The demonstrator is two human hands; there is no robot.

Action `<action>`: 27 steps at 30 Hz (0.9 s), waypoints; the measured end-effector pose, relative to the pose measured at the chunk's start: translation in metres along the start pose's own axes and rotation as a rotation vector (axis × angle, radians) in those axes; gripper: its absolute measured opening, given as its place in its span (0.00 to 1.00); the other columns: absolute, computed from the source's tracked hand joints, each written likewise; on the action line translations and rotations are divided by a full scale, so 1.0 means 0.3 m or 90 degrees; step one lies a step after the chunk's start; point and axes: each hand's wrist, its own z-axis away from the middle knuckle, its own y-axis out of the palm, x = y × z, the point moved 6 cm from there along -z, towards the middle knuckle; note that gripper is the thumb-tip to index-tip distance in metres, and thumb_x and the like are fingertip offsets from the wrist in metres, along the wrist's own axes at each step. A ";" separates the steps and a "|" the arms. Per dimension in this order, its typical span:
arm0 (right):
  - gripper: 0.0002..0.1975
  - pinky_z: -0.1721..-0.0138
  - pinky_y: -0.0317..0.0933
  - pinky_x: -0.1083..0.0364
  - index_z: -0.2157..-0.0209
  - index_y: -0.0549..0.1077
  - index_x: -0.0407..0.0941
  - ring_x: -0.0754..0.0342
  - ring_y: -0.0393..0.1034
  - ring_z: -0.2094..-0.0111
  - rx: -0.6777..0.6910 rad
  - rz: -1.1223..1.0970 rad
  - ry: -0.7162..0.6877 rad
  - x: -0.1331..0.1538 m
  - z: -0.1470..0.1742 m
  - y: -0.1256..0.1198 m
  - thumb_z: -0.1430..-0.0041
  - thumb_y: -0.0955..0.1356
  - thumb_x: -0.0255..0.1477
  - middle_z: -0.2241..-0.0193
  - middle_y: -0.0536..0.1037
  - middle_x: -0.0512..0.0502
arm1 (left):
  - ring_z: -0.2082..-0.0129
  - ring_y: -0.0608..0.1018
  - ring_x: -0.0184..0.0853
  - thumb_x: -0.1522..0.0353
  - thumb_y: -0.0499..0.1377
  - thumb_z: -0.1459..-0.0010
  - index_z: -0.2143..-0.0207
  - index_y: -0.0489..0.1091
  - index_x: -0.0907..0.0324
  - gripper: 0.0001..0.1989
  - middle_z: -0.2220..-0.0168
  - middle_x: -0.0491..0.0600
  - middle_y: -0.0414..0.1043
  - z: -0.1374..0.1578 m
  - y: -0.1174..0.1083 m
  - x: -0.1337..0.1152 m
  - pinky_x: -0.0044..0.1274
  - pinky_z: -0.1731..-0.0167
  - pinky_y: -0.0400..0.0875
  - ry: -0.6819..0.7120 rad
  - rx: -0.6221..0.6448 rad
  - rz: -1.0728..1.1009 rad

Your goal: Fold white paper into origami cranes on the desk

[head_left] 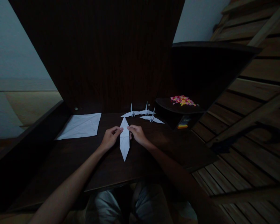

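A long white folded paper (124,146), pointed at both ends and creased across its middle, is held just above or on the dark desk. My left hand (110,137) pinches its left edge between thumb and fingers. On the opposite edge my right hand (138,134) grips it the same way, its fingers partly hidden behind the paper. Just beyond the hands stand three white paper cranes: one at the left (131,114), one in the middle (146,112) and one nearer at the right (152,119).
A creased white sheet (81,126) lies on the desk (107,174) at the left. Small pink and yellow pieces (183,100) are heaped on a curved shelf (164,102) at the right, above a small yellow-edged item (183,124). A dark panel (107,56) rises behind.
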 end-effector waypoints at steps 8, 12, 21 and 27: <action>0.15 0.82 0.51 0.60 0.77 0.68 0.44 0.61 0.60 0.86 -0.001 0.008 -0.005 -0.003 -0.001 -0.002 0.45 0.65 0.40 0.88 0.64 0.57 | 0.77 0.68 0.32 0.55 0.61 0.50 0.78 0.73 0.60 0.17 0.79 0.44 0.68 -0.002 0.005 0.010 0.22 0.73 0.63 0.004 0.014 -0.021; 0.15 0.82 0.51 0.60 0.75 0.67 0.44 0.62 0.60 0.86 0.003 -0.001 -0.014 -0.003 0.000 0.002 0.44 0.65 0.42 0.86 0.65 0.56 | 0.76 0.70 0.32 0.54 0.62 0.51 0.76 0.73 0.61 0.18 0.77 0.46 0.71 0.001 0.006 0.013 0.22 0.73 0.64 -0.003 0.005 -0.009; 0.17 0.73 0.61 0.60 0.63 0.67 0.46 0.61 0.64 0.76 0.077 -0.045 -0.057 0.023 0.021 0.038 0.54 0.73 0.36 0.72 0.70 0.54 | 0.84 0.67 0.28 0.59 0.64 0.51 0.56 0.68 0.59 0.22 0.82 0.39 0.67 0.004 -0.039 0.033 0.19 0.82 0.59 -0.019 -0.112 0.053; 0.15 0.66 0.62 0.57 0.65 0.72 0.44 0.60 0.66 0.72 0.145 0.004 -0.091 0.036 0.035 0.050 0.55 0.74 0.33 0.69 0.73 0.51 | 0.73 0.74 0.33 0.60 0.62 0.49 0.67 0.74 0.60 0.13 0.72 0.47 0.75 0.001 -0.052 0.010 0.22 0.72 0.66 0.059 -0.140 -0.024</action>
